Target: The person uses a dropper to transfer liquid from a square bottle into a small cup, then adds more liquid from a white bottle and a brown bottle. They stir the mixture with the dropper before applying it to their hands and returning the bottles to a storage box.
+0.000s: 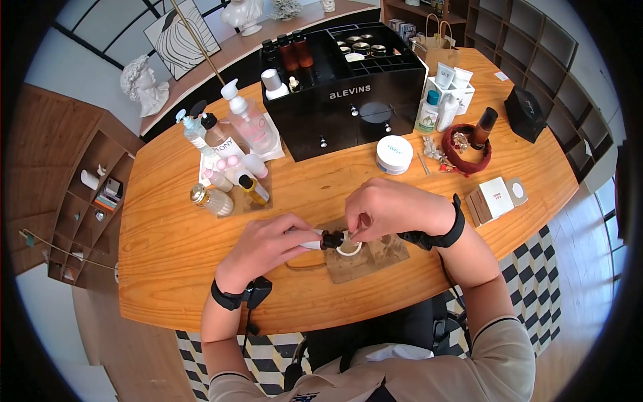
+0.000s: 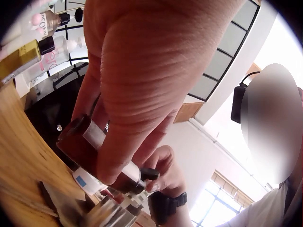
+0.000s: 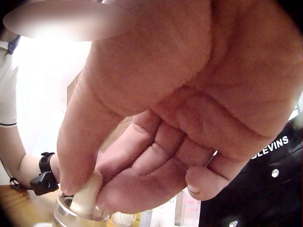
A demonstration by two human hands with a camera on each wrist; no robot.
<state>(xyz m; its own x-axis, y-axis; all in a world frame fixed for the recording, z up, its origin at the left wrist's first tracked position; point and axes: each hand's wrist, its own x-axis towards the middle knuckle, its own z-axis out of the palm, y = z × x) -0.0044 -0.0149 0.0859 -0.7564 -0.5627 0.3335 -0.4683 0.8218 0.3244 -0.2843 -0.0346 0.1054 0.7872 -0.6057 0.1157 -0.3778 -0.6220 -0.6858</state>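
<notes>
My left hand (image 1: 274,244) grips a dark brown bottle (image 2: 78,139) with a white label. The bottle lies tilted, its black neck towards the right hand. My right hand (image 1: 392,211) pinches a small pale piece (image 3: 86,197) between thumb and fingers, right at the rim of a small clear glass vessel (image 2: 111,213); I cannot tell what the piece is. The bottle's neck is close over the glass. In the head view the glass stands on a brown mat (image 1: 385,258), its rim showing as a pale ring, with both hands above it.
Ahead stands a black case (image 1: 321,114) lettered BLEVINS, with a white jar (image 1: 394,155) before it. Several pump bottles (image 1: 251,124) and small bottles stand at the left. On the right are a dark red ring-shaped holder (image 1: 459,161) and a white box (image 1: 492,201).
</notes>
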